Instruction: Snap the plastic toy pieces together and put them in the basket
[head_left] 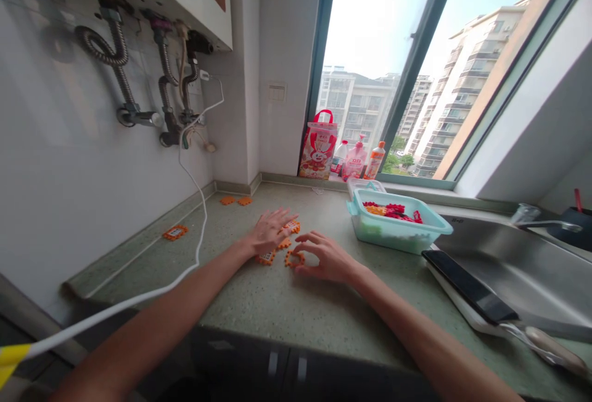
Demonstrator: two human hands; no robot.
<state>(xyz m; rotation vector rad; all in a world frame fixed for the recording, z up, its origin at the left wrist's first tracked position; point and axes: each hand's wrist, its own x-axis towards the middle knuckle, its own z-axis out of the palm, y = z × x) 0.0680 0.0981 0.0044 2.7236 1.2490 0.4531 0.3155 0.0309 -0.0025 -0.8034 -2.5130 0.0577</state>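
Note:
Several orange pieces with knobbed edges lie on the counter between my hands. My left hand [271, 230] is spread palm down over them, its fingers stretched out. Partly beneath and beside it are an orange piece with a pale patterned middle [266, 258], a small plain orange piece [283, 243] and another patterned piece [292, 226]. My right hand [326, 256] has its fingers curved and apart, with thumb and forefinger on either side of an orange frame-like piece [294, 259] with an open middle. I cannot tell whether the fingertips touch it.
A teal plastic box [398, 235] with red, orange and green pieces stands to the right, near the sink [531, 272]. A dark flat device [469, 285] lies at the sink's edge. A white cable [200, 235] crosses the left side, near another orange piece [175, 232]. Bottles [355, 160] line the windowsill.

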